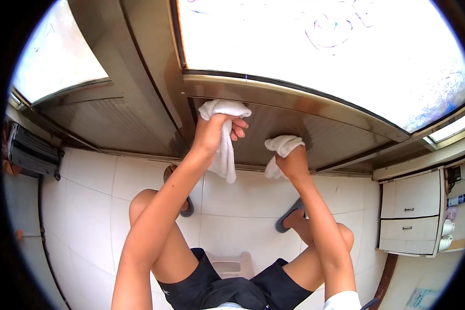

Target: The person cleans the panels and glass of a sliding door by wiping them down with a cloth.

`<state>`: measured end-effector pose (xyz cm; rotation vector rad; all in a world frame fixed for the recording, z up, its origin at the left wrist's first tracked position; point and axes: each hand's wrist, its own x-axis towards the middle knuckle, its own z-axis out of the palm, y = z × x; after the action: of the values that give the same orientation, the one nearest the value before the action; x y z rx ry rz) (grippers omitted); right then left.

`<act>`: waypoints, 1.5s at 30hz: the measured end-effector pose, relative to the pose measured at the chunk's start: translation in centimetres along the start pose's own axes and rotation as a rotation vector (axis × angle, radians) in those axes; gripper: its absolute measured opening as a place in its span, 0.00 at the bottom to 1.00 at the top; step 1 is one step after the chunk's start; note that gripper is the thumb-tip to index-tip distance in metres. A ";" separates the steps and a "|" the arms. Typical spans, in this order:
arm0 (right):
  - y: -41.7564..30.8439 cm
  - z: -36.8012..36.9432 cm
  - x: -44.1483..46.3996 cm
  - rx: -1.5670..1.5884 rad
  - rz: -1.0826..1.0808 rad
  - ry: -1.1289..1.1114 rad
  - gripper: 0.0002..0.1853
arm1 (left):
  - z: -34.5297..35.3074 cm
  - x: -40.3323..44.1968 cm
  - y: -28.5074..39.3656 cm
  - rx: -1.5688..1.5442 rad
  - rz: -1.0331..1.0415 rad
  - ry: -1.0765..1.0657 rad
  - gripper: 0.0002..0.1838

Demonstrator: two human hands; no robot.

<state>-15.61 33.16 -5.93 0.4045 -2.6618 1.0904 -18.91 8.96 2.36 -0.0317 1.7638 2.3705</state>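
My left hand (215,133) is closed on a white cloth (225,159), which bunches above the fingers against the lower brown panel (263,126) of a door or partition. One end of this cloth hangs down below the wrist. Farther right, my right hand (293,161) grips a second white cloth (284,143), close to the same panel and a little lower. No link shows between the two cloths. The fingers of my right hand are mostly hidden behind the hand and cloth.
Above the panel is a bright glass pane (305,46) with scribbles. A white drawer cabinet (409,217) stands at right, with small items on its shelf. A pale plastic stool (230,264) is between my legs on the tiled floor (88,181). A black object (33,150) stands at left.
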 end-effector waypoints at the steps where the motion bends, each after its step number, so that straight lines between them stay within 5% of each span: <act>1: -0.4 -0.9 0.3 0.065 -0.037 0.043 0.15 | 0.0 0.0 0.0 -0.013 -0.005 0.003 0.15; 8: -0.5 -3.0 1.6 0.203 -0.109 0.429 0.06 | 0.8 -0.2 0.3 -0.019 0.003 0.004 0.14; 12: 1.4 -0.8 0.8 0.048 -0.265 0.221 0.10 | 0.5 0.2 -0.2 -0.010 0.002 -0.011 0.14; 16: 5.1 3.2 -0.6 -0.382 -0.129 -0.180 0.15 | 0.2 0.1 -0.2 -0.027 0.031 -0.016 0.15; 19: 7.9 5.3 -1.7 -0.373 -0.109 -0.186 0.20 | 0.2 -0.1 0.0 -0.005 0.020 -0.012 0.15; 28: -2.9 -0.5 2.3 0.249 -0.127 0.206 0.09 | -0.1 0.2 0.0 -0.019 0.004 -0.030 0.15; 34: -1.8 -1.2 1.8 0.150 -0.084 0.423 0.06 | 0.8 0.0 -0.4 -0.057 0.028 0.039 0.15; 36: -0.7 1.0 1.5 0.267 -0.179 0.323 0.10 | 0.5 0.2 -0.8 -0.059 0.034 0.027 0.15; 37: 0.4 1.8 1.4 0.100 -0.364 0.249 0.11 | 0.5 0.3 -0.9 -0.060 0.038 0.020 0.15; 40: 1.2 6.0 1.2 -0.535 -0.241 -0.255 0.16 | 0.6 0.1 -0.5 -0.013 0.033 0.020 0.14; 43: 1.9 7.1 0.2 -0.152 -0.299 -0.151 0.20 | 0.6 0.1 -0.6 -0.008 0.000 0.047 0.14; 45: 2.6 7.5 0.1 -0.120 -0.138 -0.172 0.20 | 0.8 0.0 -0.4 -0.003 -0.009 0.053 0.14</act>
<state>-17.46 29.59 -12.79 0.6746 -2.7799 0.8877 -18.80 9.78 2.24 -0.1040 1.7793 2.3874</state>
